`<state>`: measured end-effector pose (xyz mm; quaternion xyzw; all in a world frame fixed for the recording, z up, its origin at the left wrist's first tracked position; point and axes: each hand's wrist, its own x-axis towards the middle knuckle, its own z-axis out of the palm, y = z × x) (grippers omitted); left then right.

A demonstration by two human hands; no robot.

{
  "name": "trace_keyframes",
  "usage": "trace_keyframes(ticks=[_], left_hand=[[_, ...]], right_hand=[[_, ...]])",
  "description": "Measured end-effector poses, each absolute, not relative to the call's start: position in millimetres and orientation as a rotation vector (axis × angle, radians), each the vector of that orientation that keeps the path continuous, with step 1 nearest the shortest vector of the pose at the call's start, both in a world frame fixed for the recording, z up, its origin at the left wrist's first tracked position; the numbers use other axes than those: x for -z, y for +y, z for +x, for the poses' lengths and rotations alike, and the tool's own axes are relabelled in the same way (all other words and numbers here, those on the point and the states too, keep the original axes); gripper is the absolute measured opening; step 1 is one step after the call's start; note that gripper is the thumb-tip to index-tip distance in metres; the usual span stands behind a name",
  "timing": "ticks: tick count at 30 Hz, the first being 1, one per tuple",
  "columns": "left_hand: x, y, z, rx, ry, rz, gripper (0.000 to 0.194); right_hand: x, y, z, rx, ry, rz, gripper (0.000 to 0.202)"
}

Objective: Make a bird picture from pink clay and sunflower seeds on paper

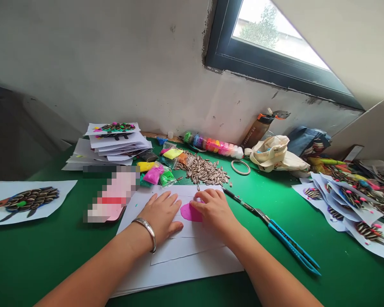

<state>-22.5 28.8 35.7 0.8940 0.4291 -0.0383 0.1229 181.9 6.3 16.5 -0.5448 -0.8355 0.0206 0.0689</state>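
A flat magenta piece of modelling clay lies on a white paper sheet in front of me. My left hand, with a silver bracelet at the wrist, rests flat on the paper left of the clay, its fingers spread. Over the clay's right part, my right hand has its fingers bent and drawn together, touching the clay; whatever lies between the fingertips is hidden. One sunflower seed is just beyond these fingers. More white sheets lie under the top one.
Behind the paper are a heap of sunflower seeds and bagged clay. Blue tweezers lie to the right, near a tape ring. Seed-covered pictures and stacked sheets are leftward. A bottle stands by the wall.
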Motion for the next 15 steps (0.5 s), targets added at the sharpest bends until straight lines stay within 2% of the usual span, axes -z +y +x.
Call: trace_keyframes(ticks=[3,8,12,15], left_hand=[[-37,29,-21,0.107,1.246,2.618,0.056],[-39,30,-20,0.141,1.236,2.650,0.048],[-38,29,-22,0.112,1.243,2.657,0.047],[-37,29,-23,0.122,1.242,2.641,0.048]], right_hand=[[-14,5,182,-0.038,-2.434,-1.649,0.038],[-7,7,186,-0.053,-2.410,-1.548,0.038],[-12,9,205,-0.156,-2.109,-1.665,0.047],[-15,6,221,-0.292,-2.005,-1.793,0.034]])
